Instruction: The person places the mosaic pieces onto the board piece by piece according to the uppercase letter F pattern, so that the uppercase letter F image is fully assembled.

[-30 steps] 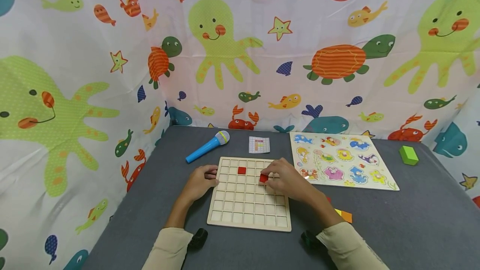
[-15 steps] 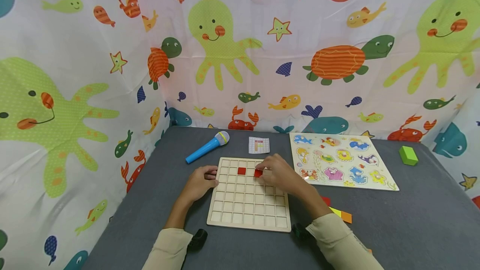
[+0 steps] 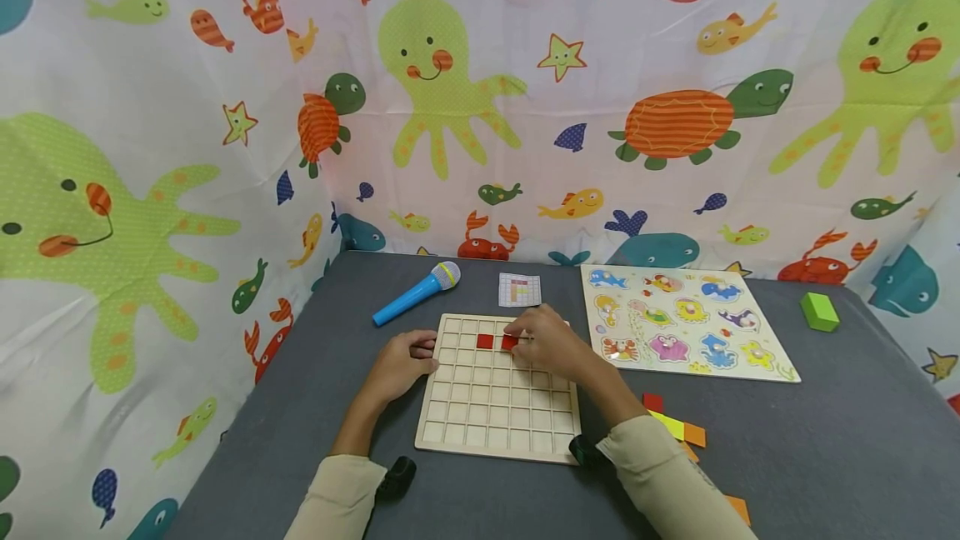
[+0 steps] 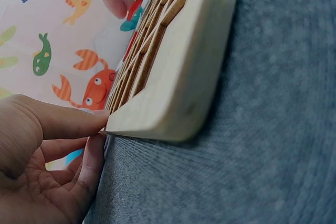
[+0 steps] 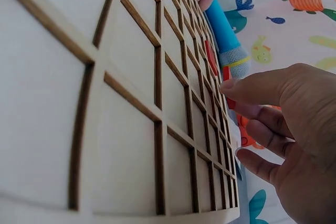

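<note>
A wooden grid board (image 3: pixel 487 407) lies on the table with a red square tile (image 3: pixel 485 342) set in one cell of its second row. At the board's left edge, my left hand (image 3: pixel 399 365) pinches the rim between thumb and fingers; the left wrist view shows this grip (image 4: pixel 58 150) at a corner. My right hand (image 3: pixel 551 344) holds a second red tile (image 3: pixel 509 343) over the same row, just right of the first. In the right wrist view, the thumb presses against that held tile (image 5: pixel 229 85), its edge toward the grid.
Behind the board lie a blue toy microphone (image 3: pixel 412 294) and a small pattern card (image 3: pixel 519 290). A sea-animal puzzle (image 3: pixel 690 323) is at back right, a green block (image 3: pixel 819 312) beyond it. Several loose tiles, red (image 3: pixel 652 402), yellow (image 3: pixel 667 425) and orange (image 3: pixel 694 435), lie by the right forearm.
My right hand has moved left across the board, bringing the held red tile closer to the one in the grid. The left hand stays at the board's edge.
</note>
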`<state>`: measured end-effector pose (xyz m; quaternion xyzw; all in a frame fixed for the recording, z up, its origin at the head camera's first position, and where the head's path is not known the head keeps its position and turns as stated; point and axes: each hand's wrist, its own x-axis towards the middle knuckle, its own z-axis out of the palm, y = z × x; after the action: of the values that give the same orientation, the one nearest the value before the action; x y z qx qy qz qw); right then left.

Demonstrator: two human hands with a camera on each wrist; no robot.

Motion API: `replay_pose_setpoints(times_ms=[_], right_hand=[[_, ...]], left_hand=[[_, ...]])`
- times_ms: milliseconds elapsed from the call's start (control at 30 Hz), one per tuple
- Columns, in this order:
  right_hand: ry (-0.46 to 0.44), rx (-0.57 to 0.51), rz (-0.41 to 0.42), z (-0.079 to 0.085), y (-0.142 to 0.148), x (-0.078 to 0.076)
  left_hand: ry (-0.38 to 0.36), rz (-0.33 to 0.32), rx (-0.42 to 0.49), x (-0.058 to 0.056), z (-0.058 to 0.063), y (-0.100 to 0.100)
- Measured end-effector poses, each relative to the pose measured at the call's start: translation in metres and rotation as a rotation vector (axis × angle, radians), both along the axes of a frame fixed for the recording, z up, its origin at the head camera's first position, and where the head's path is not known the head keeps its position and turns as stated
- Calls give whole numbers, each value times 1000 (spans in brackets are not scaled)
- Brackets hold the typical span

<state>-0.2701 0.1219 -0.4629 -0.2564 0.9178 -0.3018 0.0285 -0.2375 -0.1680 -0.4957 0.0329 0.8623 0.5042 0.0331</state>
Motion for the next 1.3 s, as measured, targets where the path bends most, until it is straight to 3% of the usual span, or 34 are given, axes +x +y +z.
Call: replay_pose_setpoints(times_ms=[933, 1300], right_hand=[[-49, 20, -24, -4, -12, -13], [-12, 15, 10, -4, -11, -13]], left_hand=[[-4, 2, -9, -2, -1, 1], [1, 8, -17, -2, 0, 2]])
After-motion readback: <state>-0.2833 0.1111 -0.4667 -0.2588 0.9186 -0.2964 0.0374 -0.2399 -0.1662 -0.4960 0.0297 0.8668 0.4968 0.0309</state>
